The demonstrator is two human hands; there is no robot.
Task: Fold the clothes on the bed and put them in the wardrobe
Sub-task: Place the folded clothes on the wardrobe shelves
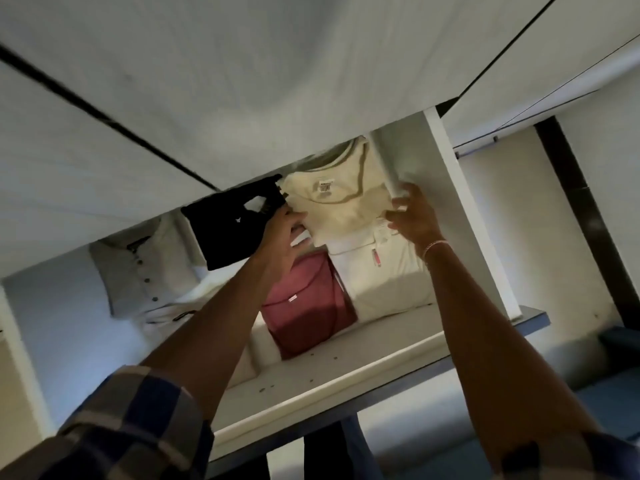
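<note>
Now | cream shirt (pixel 341 211) atop white shirt (pixel 381 271) | left hand (pixel 282 232), right hand (pixel 414 216) grip its opposite edges

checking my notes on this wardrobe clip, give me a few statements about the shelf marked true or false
1. The left grip and the right grip both hold the cream shirt. True.
2. The red shirt lies on top of the cream shirt. False: it lies lower, nearer the front of the shelf; the cream shirt tops a white pile.
3. A black garment lies left of the cream shirt. True.
4. The grey shirt with buttons is at the right end of the shelf. False: it is at the left end.
</note>
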